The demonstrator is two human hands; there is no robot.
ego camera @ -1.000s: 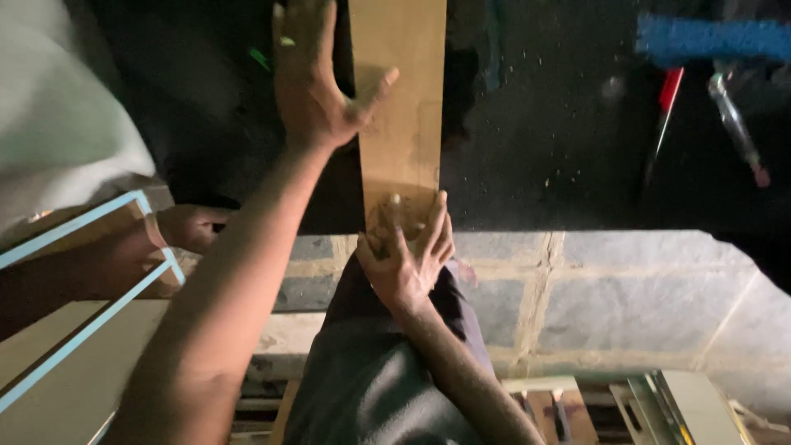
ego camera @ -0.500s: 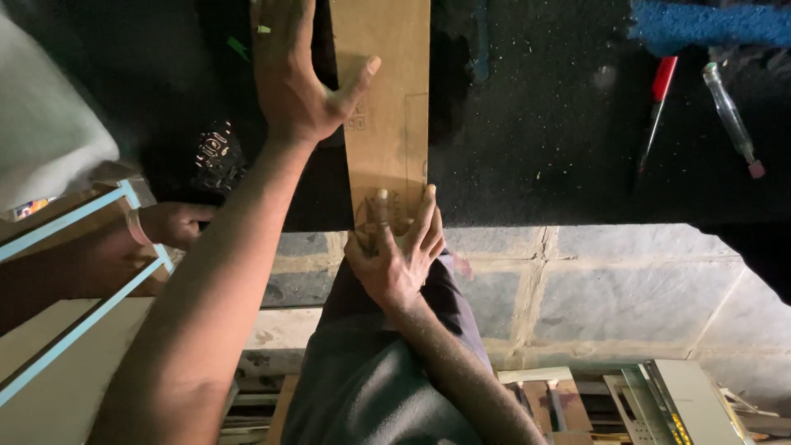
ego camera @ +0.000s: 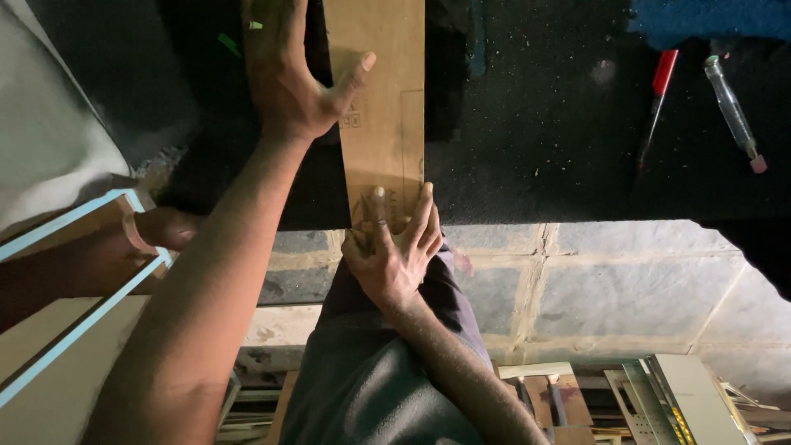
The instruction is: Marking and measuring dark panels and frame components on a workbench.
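A long light-brown wooden plank [ego camera: 383,99] lies on a black, dust-speckled table [ego camera: 560,140], running away from me. My left hand [ego camera: 284,74] lies flat on the table by the plank's left edge, fingers apart, thumb resting on the wood. My right hand [ego camera: 394,255] grips the plank's near end at the table edge, with fingers spread on top of it. Faint pencil lines show on the plank between the two hands.
Another person's hand [ego camera: 161,229] at the left holds a pale board [ego camera: 66,247] with blue-taped edges. A red-handled screwdriver [ego camera: 659,91], a clear-handled tool [ego camera: 732,107] and a blue object [ego camera: 709,18] lie on the table's far right. Below are grey floor tiles [ego camera: 593,288] and a metal case [ego camera: 684,395].
My view has shifted slightly, so the plank and both hands appear a little further left. The right hand's fingers have spread more over the plank's end. The other person's hand stays at the left.
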